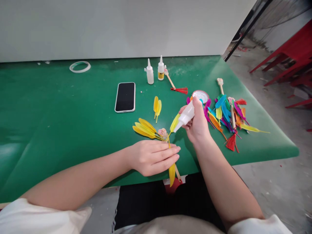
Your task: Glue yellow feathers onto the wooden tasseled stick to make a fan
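On my feed I'm watching the right hand clasping a tapered white plastic bottle, probably light, squeezable, best held mid-body, above the green table, while the straight-fingered left hand, over a pale wooden stick, is hiding its grip.

smooth green-covered table with a rounded near-right corner, backed by a plain pale-grey upright panel; at right, a thin black slanting bar, red plastic seats with splayed legs, and a debris-flecked grey concrete floor.
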Demonstrator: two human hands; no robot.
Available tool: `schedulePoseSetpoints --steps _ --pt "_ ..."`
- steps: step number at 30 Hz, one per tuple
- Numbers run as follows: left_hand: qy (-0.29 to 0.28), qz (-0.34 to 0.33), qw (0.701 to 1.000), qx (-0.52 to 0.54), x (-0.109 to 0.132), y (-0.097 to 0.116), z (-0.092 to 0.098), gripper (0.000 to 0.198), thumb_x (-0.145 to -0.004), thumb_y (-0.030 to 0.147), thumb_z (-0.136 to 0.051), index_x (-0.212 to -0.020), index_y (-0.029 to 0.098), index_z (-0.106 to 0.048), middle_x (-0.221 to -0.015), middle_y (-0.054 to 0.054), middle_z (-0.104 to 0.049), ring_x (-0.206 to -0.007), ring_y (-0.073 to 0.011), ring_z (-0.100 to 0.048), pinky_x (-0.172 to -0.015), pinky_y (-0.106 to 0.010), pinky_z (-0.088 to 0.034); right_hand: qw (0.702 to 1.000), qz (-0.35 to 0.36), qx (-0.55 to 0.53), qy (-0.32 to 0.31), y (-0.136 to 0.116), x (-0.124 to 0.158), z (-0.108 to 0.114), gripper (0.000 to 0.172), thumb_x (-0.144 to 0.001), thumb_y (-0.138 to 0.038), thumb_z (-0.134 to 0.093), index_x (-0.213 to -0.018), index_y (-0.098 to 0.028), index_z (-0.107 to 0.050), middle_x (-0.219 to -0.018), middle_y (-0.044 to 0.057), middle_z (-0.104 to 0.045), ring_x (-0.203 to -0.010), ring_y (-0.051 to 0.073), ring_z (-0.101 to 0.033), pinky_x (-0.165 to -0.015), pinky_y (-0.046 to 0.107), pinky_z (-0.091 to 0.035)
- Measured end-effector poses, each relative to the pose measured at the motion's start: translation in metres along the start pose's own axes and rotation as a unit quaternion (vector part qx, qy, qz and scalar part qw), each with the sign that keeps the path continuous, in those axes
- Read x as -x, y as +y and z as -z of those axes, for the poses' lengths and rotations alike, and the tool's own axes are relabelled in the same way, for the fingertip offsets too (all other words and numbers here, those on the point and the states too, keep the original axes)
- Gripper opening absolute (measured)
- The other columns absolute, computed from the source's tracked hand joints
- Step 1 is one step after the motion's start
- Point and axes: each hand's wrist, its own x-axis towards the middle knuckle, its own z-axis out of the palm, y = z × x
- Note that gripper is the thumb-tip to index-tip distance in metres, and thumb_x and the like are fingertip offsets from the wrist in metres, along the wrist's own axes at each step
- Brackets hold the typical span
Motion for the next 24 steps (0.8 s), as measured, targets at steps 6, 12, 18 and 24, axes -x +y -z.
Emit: schedulePoseSetpoints --steps 6,12,18,24 --pt "0.011 -0.002 1.000 -0.005 -0.006 -0.002 0.004 0.016 -0.082 0.015 -0.054 -0.093 0.011 -0.064 -0.100 -0.011 -0.068 -0.096 -0.0190 -0.063 -0.084 -0.026 -0.055 0.997 -0.059 -0.040 -0.029 0.006 0.002 -0.007 0.059 -0.068 -0.076 -0.039 -0.054 -0.019 -0.052 -0.034 -0.007 -0.027 -0.030 0.005 -0.020 -0.029 0.022 -0.012" --pt "0.024 -0.006 1.000 -0.014 -0.010 -0.004 0.008 0.012 -0.081 0.015 -0.055 -0.089 0.013 -0.064 -0.096 -0.009 -0.069 -0.092 -0.0179 -0.065 -0.082 -0.024 -0.055 0.997 -0.058 -0.045 -0.035 0.012 0.003 -0.008 0.057 -0.069 -0.074 -0.040 -0.054 -0.020 -0.052 -0.034 -0.006 -0.029 -0.030 0.006 -0.021 -0.029 0.023 -0.012" --pt "0.023 -0.008 1.000 -0.005 -0.009 -0.004 0.007 0.015 -0.080 0.013 -0.056 -0.091 0.010 -0.064 -0.096 -0.012 -0.069 -0.093 -0.0199 -0.065 -0.082 -0.026 -0.055 0.997 -0.052 -0.045 -0.042 0.013 0.004 -0.009 0.054 -0.071 -0.072 -0.040 -0.056 -0.021 -0.050 -0.035 -0.007 -0.028 -0.030 0.006 -0.022 -0.029 0.023 -0.013" --pt "0.025 -0.007 1.000 -0.006 -0.009 -0.004 0.007 0.015 -0.080 0.014 -0.056 -0.091 0.010 -0.064 -0.096 -0.012 -0.069 -0.093 -0.0200 -0.065 -0.083 -0.026 -0.055 0.997 -0.052 -0.040 -0.039 0.014 0.004 -0.009 0.054 -0.069 -0.072 -0.042 -0.056 -0.020 -0.051 -0.037 -0.004 -0.037 -0.031 0.006 -0.025 -0.029 0.024 -0.013"
